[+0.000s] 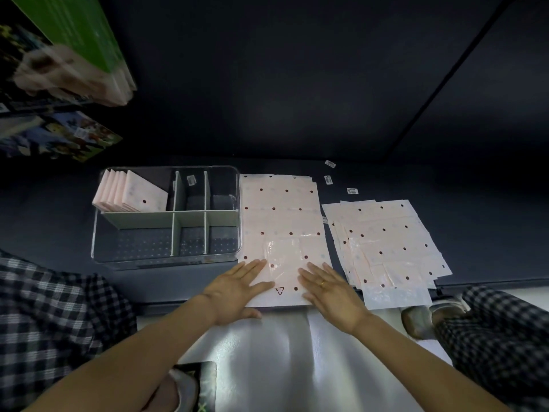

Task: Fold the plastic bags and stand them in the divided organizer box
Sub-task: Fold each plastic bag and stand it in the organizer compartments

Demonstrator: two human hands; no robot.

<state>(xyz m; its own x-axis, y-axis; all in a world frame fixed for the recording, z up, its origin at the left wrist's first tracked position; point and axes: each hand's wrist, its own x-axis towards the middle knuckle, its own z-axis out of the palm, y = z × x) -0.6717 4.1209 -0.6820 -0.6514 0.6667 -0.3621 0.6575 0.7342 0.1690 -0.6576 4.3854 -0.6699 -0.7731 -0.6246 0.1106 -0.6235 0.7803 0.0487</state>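
Here the left hand (237,288) and right hand (329,288) lie flat and released on the polka-dot plastic bag (282,221), just right of the divided organizer box (166,260); thin and probably slippery, it is best pinched at its near corners.

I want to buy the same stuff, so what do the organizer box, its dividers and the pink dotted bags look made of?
The organizer box looks like clear hard plastic: its walls are see-through with glossy edges. The dividers seem opaque pale-green matte plastic or board. The bag under the hands looks like thin glossy plastic film, with crinkled shine.
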